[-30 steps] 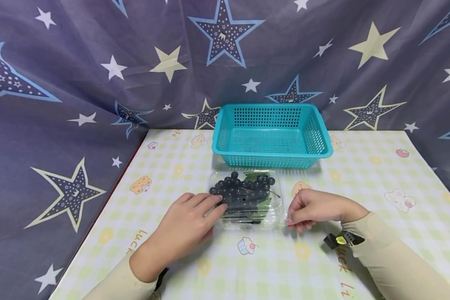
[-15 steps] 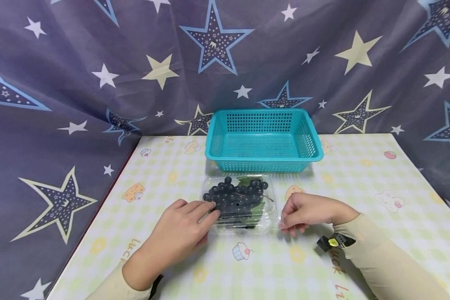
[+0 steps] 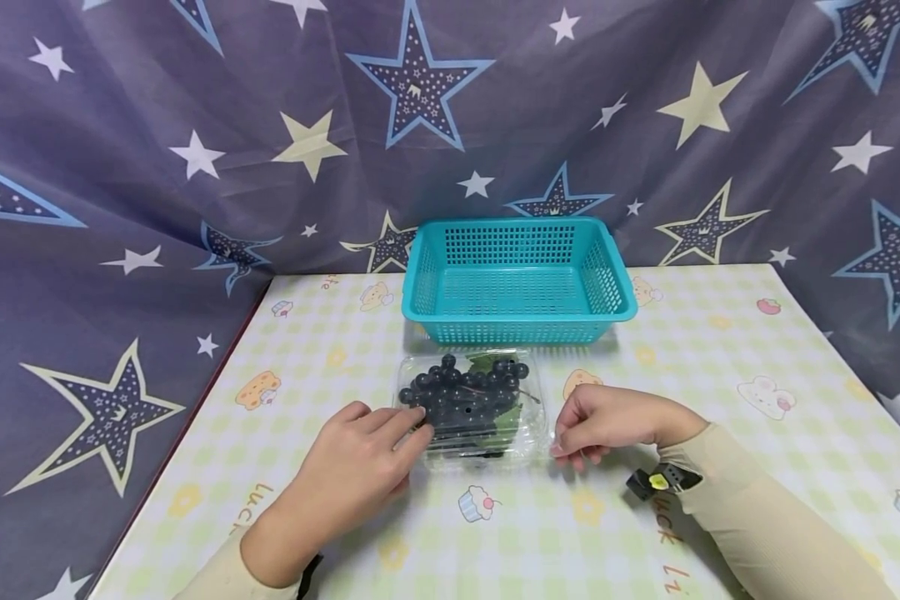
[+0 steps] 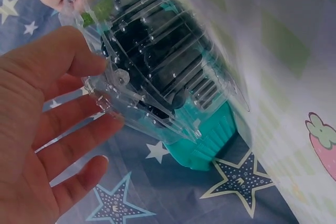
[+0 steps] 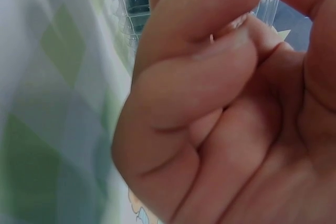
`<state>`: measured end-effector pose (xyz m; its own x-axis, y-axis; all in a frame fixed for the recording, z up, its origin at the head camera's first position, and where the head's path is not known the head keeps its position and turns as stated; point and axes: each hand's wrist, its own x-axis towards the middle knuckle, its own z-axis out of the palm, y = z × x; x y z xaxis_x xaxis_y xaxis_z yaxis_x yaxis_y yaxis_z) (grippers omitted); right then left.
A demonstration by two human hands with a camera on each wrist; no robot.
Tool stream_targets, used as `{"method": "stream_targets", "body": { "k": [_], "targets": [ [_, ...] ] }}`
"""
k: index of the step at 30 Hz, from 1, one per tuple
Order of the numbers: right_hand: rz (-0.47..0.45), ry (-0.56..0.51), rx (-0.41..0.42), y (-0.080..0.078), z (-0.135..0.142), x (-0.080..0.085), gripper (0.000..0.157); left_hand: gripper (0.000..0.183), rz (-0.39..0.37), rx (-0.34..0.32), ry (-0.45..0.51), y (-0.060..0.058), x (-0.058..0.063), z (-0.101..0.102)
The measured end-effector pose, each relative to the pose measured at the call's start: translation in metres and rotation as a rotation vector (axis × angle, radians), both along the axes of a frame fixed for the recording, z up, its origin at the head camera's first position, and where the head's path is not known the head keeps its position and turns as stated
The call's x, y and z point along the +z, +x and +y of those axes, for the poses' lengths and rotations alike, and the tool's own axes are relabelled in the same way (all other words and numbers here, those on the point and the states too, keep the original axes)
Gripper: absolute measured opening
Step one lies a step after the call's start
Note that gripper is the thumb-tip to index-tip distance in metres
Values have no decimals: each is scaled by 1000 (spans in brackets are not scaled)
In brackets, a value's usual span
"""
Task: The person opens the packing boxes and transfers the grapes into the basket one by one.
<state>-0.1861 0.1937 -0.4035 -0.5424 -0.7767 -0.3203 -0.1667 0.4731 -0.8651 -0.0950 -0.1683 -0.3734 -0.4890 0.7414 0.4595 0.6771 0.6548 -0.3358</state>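
A clear plastic clamshell box (image 3: 528, 433) of dark grapes (image 3: 457, 392) with green leaves lies on the table, its lid down. My left hand (image 3: 371, 454) rests at the box's left front corner, thumb and fingertips touching the upper edge; in the left wrist view the fingers (image 4: 79, 140) look spread and fairly straight. At the right front corner, my right hand (image 3: 607, 421) pinches the box's edge between thumb and forefinger. Its other fingers (image 5: 194, 77) curl in toward the palm in the right wrist view, and they hide the pinch itself.
Just behind the box stands a teal perforated basket (image 3: 519, 318) with nothing in it. A checked cloth (image 3: 525, 550) with printed cakes and flowers covers the table. A star-patterned curtain (image 3: 255, 108) hangs along the back and sides.
The view has shifted slightly, so everything appears a little farther left and lower. Both hands keep their places on the box, with no clear movement against it.
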Motion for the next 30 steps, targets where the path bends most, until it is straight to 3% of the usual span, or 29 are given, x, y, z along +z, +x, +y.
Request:
{"method": "stream_targets", "body": {
  "k": [5, 10, 16, 30],
  "targets": [
    [1, -6, 4, 0, 0, 0, 25, 27, 36, 7, -1, 1, -2, 2],
    [9, -1, 1, 0, -1, 0, 25, 31, 56, 12, -1, 1, -3, 3],
    [11, 5, 3, 0, -1, 1, 27, 27, 37, 17, -6, 2, -2, 3],
    [9, 6, 8, 1, 0, 3, 28, 39, 19, 3, -1, 2, 6, 2]
  ]
}}
